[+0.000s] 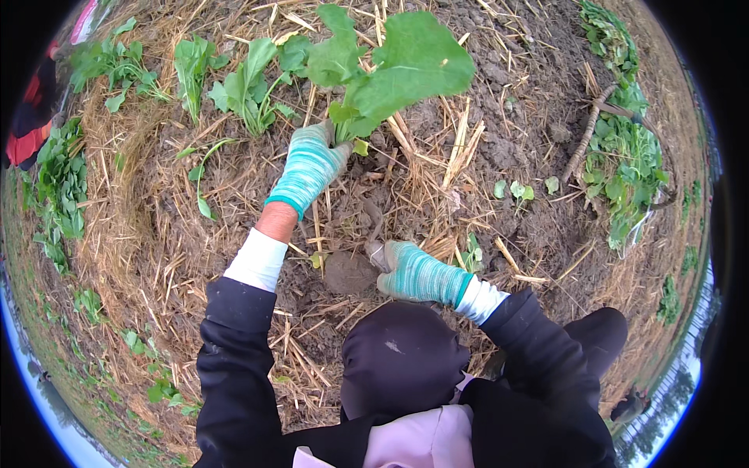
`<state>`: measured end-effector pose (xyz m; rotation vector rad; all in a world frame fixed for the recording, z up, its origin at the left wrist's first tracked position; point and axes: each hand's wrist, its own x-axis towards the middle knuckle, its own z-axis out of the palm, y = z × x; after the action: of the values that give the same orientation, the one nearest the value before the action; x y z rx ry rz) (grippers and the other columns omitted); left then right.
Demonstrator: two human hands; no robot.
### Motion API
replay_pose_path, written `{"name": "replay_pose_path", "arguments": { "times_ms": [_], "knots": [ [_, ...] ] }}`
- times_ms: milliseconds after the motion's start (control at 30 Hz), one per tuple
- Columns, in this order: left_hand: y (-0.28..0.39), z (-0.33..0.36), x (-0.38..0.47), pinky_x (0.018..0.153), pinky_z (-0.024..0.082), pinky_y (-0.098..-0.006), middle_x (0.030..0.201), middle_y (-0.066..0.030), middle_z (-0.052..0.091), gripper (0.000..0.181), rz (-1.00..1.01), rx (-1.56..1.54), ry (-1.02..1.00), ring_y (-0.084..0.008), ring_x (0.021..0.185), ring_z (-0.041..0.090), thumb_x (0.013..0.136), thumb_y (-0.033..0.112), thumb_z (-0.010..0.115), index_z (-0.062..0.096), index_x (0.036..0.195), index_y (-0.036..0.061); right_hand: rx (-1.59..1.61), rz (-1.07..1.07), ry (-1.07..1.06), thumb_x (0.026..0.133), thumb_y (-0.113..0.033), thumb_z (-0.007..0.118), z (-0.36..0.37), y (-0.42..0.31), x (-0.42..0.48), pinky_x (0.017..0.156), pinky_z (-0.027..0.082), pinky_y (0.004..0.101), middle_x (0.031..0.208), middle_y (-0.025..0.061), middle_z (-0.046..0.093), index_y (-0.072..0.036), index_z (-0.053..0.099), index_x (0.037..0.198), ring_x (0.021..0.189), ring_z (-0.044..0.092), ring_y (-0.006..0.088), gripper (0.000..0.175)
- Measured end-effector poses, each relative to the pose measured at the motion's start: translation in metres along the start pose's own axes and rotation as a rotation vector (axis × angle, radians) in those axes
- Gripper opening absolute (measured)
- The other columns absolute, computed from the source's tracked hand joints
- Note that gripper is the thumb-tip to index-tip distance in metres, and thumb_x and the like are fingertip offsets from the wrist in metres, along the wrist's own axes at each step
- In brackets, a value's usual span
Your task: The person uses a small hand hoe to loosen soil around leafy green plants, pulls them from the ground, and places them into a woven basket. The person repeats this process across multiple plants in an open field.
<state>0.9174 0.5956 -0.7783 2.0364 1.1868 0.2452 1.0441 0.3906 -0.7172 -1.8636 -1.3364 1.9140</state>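
My left hand (316, 161), in a teal-striped knit glove, grips the base of a broad-leaved green plant (357, 108) at the soil. The plant's large leaves spread up and to the right of that hand. Closer to my knee, my right hand (418, 272) wears a matching glove and is closed around a mud-caked hand tool (374, 251). Its exact kind is unclear under the mud. A flat, rounded muddy piece (351, 273) lies just left of my right fist; whether it is part of the tool, I cannot tell.
Several leafy seedlings (248, 93) lie on the straw-strewn soil (175, 245) at the upper left. Piled greens (626, 158) and a bent stick (588, 131) are at the right. Part of a person in red and black (32, 111) shows at the left rim. My dark-clothed knee (404, 357) is below.
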Motion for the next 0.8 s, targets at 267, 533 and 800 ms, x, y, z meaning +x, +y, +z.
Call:
{"name": "replay_pose_path", "arguments": {
  "times_ms": [267, 533, 800],
  "knots": [
    [-0.027, -0.002, -0.016, 0.077, 0.05, -0.0368, 0.091, -0.0216, 0.068, 0.04, -0.167, 0.132, 0.029, -0.033, 0.085, 0.066, 0.078, 0.03, 0.069, 0.064, 0.104, 0.0003, -0.005, -0.024, 0.178, 0.077, -0.016, 0.063, 0.005, -0.003, -0.031, 0.07, 0.048, 0.0414, 0.077, 0.0239, 0.06, 0.007, 0.051, 0.092, 0.079, 0.062, 0.0389, 0.03],
    [-0.01, 0.024, -0.001, 0.081, 0.05, -0.041, 0.091, -0.0218, 0.067, 0.042, -0.176, 0.298, -0.037, -0.0358, 0.092, 0.064, 0.081, 0.031, 0.068, 0.062, 0.108, 0.0002, 0.143, 0.123, 0.193, 0.077, -0.013, 0.062, -0.001, 0.009, -0.055, 0.064, 0.046, 0.0312, 0.073, 0.0131, 0.055, 0.006, 0.052, 0.095, 0.071, 0.055, 0.0158, 0.029],
    [0.039, 0.008, -0.069, 0.079, 0.054, -0.0418, 0.113, -0.023, 0.057, 0.079, -0.41, 0.747, -0.252, -0.0338, 0.093, 0.066, 0.08, 0.059, 0.06, 0.042, 0.123, -0.0042, -0.053, 0.088, 0.293, 0.081, -0.023, 0.067, 0.004, 0.047, -0.052, 0.073, 0.049, 0.0433, 0.082, 0.0255, 0.061, 0.006, 0.054, 0.094, 0.083, 0.062, 0.041, 0.034]
  ]
}}
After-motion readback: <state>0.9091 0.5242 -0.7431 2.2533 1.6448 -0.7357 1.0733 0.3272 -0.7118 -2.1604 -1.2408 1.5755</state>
